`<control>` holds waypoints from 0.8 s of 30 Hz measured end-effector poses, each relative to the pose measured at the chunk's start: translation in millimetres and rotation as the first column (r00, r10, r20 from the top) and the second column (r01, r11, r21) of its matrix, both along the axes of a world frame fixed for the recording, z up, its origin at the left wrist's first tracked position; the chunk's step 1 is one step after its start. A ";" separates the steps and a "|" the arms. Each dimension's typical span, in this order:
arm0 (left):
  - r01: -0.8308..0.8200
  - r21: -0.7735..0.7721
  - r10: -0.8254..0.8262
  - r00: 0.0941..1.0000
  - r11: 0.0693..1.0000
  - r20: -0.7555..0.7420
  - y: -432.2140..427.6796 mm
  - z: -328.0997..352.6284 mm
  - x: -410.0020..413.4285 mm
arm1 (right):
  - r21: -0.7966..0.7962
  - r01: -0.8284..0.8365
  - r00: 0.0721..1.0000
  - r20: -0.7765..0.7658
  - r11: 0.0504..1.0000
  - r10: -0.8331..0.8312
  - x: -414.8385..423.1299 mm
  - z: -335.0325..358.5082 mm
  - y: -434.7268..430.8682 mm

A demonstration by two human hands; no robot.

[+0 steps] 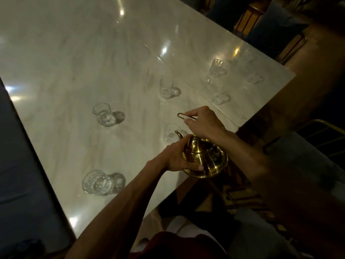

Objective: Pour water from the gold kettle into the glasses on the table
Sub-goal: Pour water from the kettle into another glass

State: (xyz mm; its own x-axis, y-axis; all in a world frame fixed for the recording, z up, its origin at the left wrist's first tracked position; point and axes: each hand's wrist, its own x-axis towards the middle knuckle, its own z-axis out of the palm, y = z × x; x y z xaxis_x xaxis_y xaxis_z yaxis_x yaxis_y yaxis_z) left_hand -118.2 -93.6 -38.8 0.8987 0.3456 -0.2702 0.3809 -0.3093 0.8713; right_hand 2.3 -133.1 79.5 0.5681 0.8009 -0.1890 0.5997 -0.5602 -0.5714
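Observation:
The gold kettle (207,157) is held over the near edge of the white marble table (74,62), tilted so its thin spout (178,134) reaches the rim of a clear glass (170,134). My right hand (202,122) grips the kettle's wire handle (183,116) from above. My left hand (178,157) cups the kettle's left side. Other clear glasses stand at the near left (96,182), the middle left (102,114), the centre (166,87) and the far right (216,68). Whether water is flowing cannot be seen.
Two more glasses (221,97) (254,77) stand close to the table's right edge. Dark chairs (276,25) stand beyond the far right corner. A metal chair frame (321,135) is at the right, and my legs are below the table edge.

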 end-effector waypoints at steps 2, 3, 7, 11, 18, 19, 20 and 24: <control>-0.011 -0.010 0.011 1.000 1.000 -0.003 -0.4 -2.2 2.0 | -0.024 -0.024 1.000 -0.003 0.999 0.024 3.0 -2.7 2.9; -0.015 -0.017 0.015 1.000 1.000 -0.002 -0.4 -4.0 3.0 | -0.033 -0.037 0.999 -0.004 0.999 0.037 4.1 -3.5 4.2; -0.035 -0.049 0.035 0.999 0.998 0.011 -0.8 -6.4 4.6 | -0.051 -0.066 0.998 -0.002 0.996 0.066 6.3 -5.3 8.4; -0.044 -0.060 0.046 0.999 0.997 0.019 0.6 -7.8 6.9 | -0.066 -0.080 0.997 -0.004 0.995 0.080 7.8 -3.5 12.2; -0.053 -0.086 0.059 0.996 0.995 0.064 0.2 -12.1 7.7 | -0.095 -0.105 0.994 0.000 0.990 0.105 6.6 4.2 15.0; -0.055 -0.094 0.062 0.996 0.994 0.070 0.5 -13.0 8.0 | -0.098 -0.106 0.994 0.001 0.990 0.106 6.4 5.2 15.5; -0.058 -0.096 0.065 0.995 0.994 0.074 0.7 -13.1 8.0 | -0.099 -0.107 0.994 0.003 0.989 0.108 6.0 5.9 15.9; -0.053 -0.097 0.062 0.994 0.994 0.092 2.1 -12.5 9.2 | -0.103 -0.112 0.994 0.006 0.988 0.113 5.8 8.7 17.1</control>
